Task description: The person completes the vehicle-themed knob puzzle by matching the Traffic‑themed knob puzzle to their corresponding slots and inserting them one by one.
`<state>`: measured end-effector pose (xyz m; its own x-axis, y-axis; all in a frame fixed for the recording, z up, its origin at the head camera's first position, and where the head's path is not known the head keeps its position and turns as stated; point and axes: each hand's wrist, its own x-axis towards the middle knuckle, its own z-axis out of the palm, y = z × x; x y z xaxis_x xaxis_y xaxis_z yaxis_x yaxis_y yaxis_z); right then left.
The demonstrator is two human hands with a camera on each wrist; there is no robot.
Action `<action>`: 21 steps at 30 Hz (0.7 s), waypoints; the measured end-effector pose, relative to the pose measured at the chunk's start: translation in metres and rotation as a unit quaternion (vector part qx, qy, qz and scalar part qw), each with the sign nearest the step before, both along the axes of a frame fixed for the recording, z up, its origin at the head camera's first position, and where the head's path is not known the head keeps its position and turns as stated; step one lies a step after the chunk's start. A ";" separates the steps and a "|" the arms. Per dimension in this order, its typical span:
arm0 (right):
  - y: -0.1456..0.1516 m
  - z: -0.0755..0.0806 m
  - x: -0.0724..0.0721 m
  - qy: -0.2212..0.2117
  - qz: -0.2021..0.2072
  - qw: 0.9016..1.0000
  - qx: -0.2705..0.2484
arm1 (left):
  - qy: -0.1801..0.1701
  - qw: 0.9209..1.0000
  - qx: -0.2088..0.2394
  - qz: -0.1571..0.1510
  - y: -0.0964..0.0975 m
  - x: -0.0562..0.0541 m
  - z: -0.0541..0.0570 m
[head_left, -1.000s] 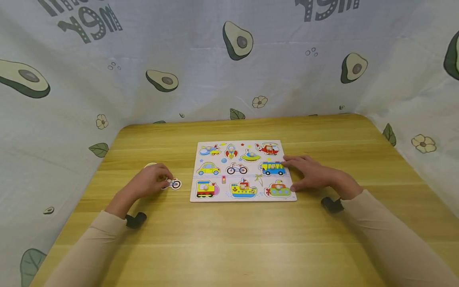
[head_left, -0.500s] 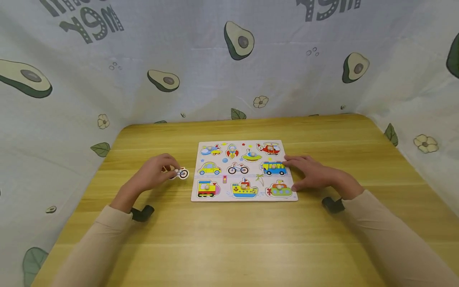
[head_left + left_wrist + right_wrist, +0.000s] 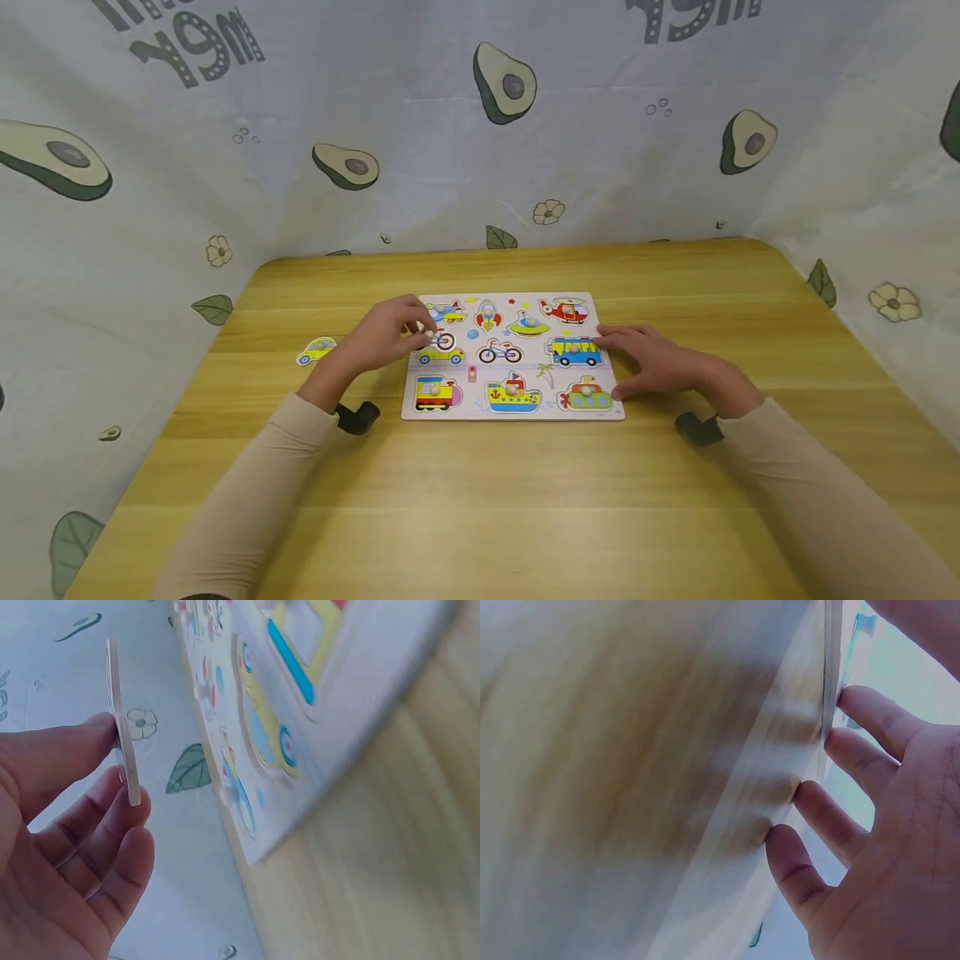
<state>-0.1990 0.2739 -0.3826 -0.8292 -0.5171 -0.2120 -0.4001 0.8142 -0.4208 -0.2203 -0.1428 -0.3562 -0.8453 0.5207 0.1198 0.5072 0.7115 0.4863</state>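
My left hand [image 3: 375,340] pinches a bicycle puzzle piece [image 3: 446,341] and holds it over the left side of the wooden peg puzzle board [image 3: 473,406]. In the left wrist view the piece [image 3: 129,761] is seen edge-on, between thumb and fingers, apart from the board. Below it is the board's car recess [image 3: 441,356]; the bicycle recess [image 3: 499,352] lies at the board's centre. My right hand [image 3: 656,362] rests at the board's right edge with fingers spread. In the right wrist view its fingertips [image 3: 784,844] touch the table and the board's edge.
A yellow car piece [image 3: 315,351] lies on the wooden table [image 3: 495,500] left of the board, beside my left forearm. Several knobbed pieces, such as the bus [image 3: 573,352] and the ship [image 3: 513,394], sit in the board. A cloth with avocado prints [image 3: 420,108] hangs behind the table.
My left hand has carried the bicycle piece up and to the right, from the table to above the board. The car piece has come into full view. My right hand has stayed put.
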 end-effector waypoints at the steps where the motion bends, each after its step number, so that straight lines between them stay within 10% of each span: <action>1: 0.000 0.000 0.000 0.000 -0.001 1.000 0.001 | 0.003 1.000 -0.001 -0.007 0.005 -0.002 0.002; 21: 0.001 0.000 -0.001 -0.010 -0.003 1.000 0.012 | 0.012 0.997 -0.012 -0.070 0.062 -0.020 -0.006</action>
